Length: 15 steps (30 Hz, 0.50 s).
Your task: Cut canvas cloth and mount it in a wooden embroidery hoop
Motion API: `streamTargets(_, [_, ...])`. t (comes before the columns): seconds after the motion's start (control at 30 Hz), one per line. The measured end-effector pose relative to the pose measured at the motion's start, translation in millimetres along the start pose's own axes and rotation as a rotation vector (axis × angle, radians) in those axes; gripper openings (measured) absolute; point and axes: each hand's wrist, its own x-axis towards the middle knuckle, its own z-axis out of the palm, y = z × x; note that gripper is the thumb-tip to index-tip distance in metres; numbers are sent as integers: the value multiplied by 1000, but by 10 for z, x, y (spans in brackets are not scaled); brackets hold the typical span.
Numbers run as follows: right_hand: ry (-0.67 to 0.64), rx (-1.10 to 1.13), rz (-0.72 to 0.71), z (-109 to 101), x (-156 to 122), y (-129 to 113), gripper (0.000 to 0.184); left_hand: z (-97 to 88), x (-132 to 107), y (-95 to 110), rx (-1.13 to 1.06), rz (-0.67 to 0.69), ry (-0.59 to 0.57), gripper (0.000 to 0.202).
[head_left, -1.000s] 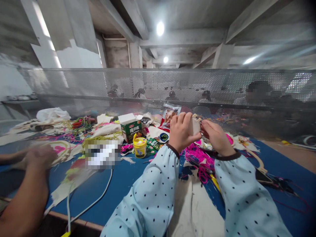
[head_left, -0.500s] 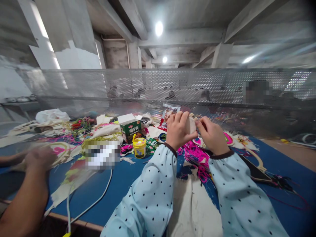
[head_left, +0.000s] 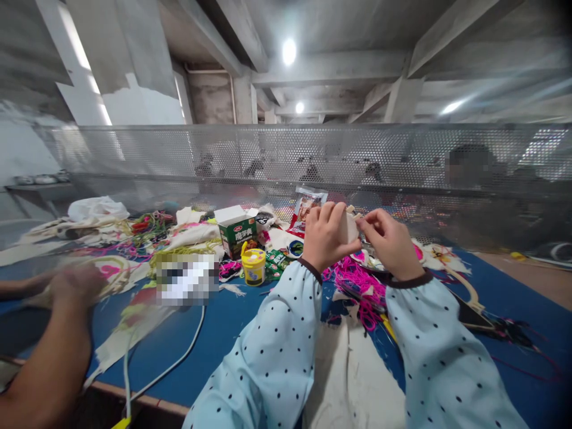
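Observation:
My left hand [head_left: 327, 239] is raised above the blue table [head_left: 232, 325], fingers wrapped round a small cream cloth piece [head_left: 349, 227]. My right hand [head_left: 389, 243] sits just to its right, fingertips pinched at the edge of the same piece. Both arms wear light blue dotted sleeves. Below the hands lies a tangle of pink thread [head_left: 357, 285]. A white cloth strip [head_left: 353, 381] runs between my forearms.
A green carton [head_left: 238, 232], a yellow tub [head_left: 253, 266] and a snack bag [head_left: 307, 207] stand mid-table among cloth scraps and coloured cords. Another person's arm [head_left: 53, 351] works at the left. A white cable [head_left: 174, 357] crosses the near edge. A perforated metal screen [head_left: 286, 158] backs the table.
My hands, which had drifted slightly left half a second ago, are back to the right, still working the cloth piece. The other person's hand at left keeps moving.

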Motion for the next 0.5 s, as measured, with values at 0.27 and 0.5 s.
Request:
streamTargets(0.27, [-26, 71, 8, -79, 13, -2, 29, -10, 9, -14, -15, -13, 41, 65])
streamTargets(0.5, [-97, 97, 5, -106, 17, 8, 33, -18, 15, -12, -24, -15, 36, 65])
